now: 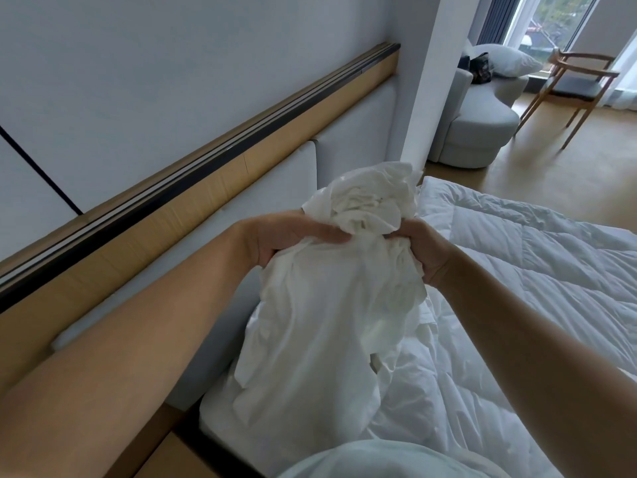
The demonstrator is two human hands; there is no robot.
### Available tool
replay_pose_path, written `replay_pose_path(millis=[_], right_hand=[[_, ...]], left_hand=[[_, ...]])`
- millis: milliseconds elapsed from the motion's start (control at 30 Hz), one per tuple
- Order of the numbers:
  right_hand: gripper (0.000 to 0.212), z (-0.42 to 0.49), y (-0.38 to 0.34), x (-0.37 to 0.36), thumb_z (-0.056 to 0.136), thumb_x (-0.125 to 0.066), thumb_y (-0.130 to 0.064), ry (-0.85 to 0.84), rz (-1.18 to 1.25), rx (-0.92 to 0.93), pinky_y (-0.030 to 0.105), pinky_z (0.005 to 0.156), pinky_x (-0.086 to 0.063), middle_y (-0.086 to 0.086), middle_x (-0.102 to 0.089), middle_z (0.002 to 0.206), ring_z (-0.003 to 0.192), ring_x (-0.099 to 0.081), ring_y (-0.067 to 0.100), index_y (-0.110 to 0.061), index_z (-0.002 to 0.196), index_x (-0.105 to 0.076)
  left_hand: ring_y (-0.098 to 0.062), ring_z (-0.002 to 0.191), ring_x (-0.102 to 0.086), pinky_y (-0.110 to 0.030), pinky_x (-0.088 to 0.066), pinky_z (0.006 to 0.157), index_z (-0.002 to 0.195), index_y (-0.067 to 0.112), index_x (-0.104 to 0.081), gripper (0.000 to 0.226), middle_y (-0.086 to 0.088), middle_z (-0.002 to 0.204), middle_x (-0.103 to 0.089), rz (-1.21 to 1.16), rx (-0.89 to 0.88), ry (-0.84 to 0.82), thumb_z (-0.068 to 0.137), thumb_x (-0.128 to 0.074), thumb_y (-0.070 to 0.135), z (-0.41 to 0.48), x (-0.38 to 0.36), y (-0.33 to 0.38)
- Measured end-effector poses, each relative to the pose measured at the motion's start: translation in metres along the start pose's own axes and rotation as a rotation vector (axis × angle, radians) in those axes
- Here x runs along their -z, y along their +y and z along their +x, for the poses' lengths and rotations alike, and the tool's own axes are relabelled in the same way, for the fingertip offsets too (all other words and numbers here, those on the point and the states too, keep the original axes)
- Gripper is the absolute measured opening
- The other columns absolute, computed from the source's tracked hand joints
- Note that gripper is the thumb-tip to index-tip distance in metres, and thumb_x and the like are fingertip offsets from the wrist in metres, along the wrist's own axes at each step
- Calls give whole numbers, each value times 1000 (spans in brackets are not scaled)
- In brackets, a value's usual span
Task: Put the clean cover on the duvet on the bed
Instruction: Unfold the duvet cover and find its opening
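The white cover [327,305] hangs bunched above the head end of the bed [213,412], over the quilted duvet [534,270] spread on it, with your left grip [275,236] and right grip [427,257] both curled tight round its gathered top, beside the padded headboard [358,132]

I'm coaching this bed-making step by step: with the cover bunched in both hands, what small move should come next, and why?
Probably bring the bunched cover down to the corner of the duvet by the headboard. The left hand and right hand both grip the cover, gathered and lifted, while the quilted duvet lies spread out, uncovered.
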State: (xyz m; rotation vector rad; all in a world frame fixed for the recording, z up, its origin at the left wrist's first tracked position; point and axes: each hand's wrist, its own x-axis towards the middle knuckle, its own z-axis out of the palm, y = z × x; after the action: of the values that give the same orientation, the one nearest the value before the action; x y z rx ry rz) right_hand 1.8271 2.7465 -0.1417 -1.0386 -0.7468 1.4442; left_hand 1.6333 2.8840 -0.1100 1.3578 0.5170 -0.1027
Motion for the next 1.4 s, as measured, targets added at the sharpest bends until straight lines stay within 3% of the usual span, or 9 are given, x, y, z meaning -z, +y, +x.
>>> replay_pose_path(millis=[100, 333, 500, 667, 800, 967, 1100, 1200, 1400], right_hand=[[34, 4, 0, -4, 73, -59, -13, 25, 4, 47, 34, 65, -60, 11, -72, 89, 78, -73, 23, -3, 105, -67], [30, 17, -5, -14, 71, -62, -12, 109, -123, 56, 39, 69, -61, 13, -69, 87, 76, -70, 26, -4, 99, -68], [24, 25, -3, -16, 70, -61, -11, 121, -155, -1, 40, 72, -57, 14, -65, 88, 79, -64, 28, -6, 93, -67], [28, 14, -5, -11, 72, -70, -16, -83, -88, -207, 37, 72, -61, 10, -75, 93, 82, -73, 24, -11, 98, -80], [29, -2, 8, -30, 71, -74, -11, -351, -222, -355, 35, 75, -61, 6, -78, 99, 90, -76, 22, -22, 97, -82], [34, -4, 18, -50, 66, -71, 1, -373, -163, -267, 40, 69, -63, 9, -77, 93, 83, -75, 26, -17, 94, -81], [36, 1, 15, -39, 56, -67, -8, -233, 12, -103, 39, 65, -62, 11, -73, 81, 69, -72, 25, -10, 91, -80], [37, 10, 4, -28, 64, -56, -5, -123, 108, 8, 34, 69, -61, 9, -73, 84, 73, -72, 23, -11, 90, -80], [33, 21, -4, -35, 78, -47, -12, -27, 51, 36, 24, 55, -56, 1, -68, 64, 58, -68, 14, -19, 63, -77]], left_hand=[[-35, 117, -67, -47, -59, 87, 117, 23, -76, 48, -13, 128, -69, 76, 74, -136, 72, -86, 10, -2, -2, -4], [-32, 114, -69, -44, -60, 84, 114, 21, -78, 47, -11, 125, -71, -35, 90, -160, 68, -84, 13, -13, 14, -15], [-34, 115, -68, -44, -60, 84, 114, 24, -77, 49, -11, 125, -71, 126, 138, -278, 69, -85, 7, -19, 29, -12], [-41, 113, -67, -54, -58, 86, 124, 14, -70, 52, -18, 124, -69, 33, -61, -47, 76, -67, -7, -9, 46, -4], [-18, 83, -73, -32, -59, 69, 91, 21, -79, 29, -3, 88, -75, -27, -235, 44, 79, -59, 4, 5, 38, -1], [-4, 69, -67, -21, -55, 63, 74, 31, -77, 35, 11, 74, -70, -45, -264, -29, 94, -51, 21, 9, 38, 4], [-13, 87, -73, -28, -59, 74, 89, 28, -82, 18, 2, 91, -76, -60, -181, -47, 79, -68, 33, -1, 53, 0], [-30, 111, -70, -41, -59, 84, 108, 26, -80, 39, -10, 120, -73, -32, 41, -136, 70, -85, 23, -11, 58, -8], [-33, 116, -68, -44, -60, 85, 111, 20, -79, 51, -12, 125, -71, 140, 170, -322, 63, -87, 5, -18, 23, -10]])
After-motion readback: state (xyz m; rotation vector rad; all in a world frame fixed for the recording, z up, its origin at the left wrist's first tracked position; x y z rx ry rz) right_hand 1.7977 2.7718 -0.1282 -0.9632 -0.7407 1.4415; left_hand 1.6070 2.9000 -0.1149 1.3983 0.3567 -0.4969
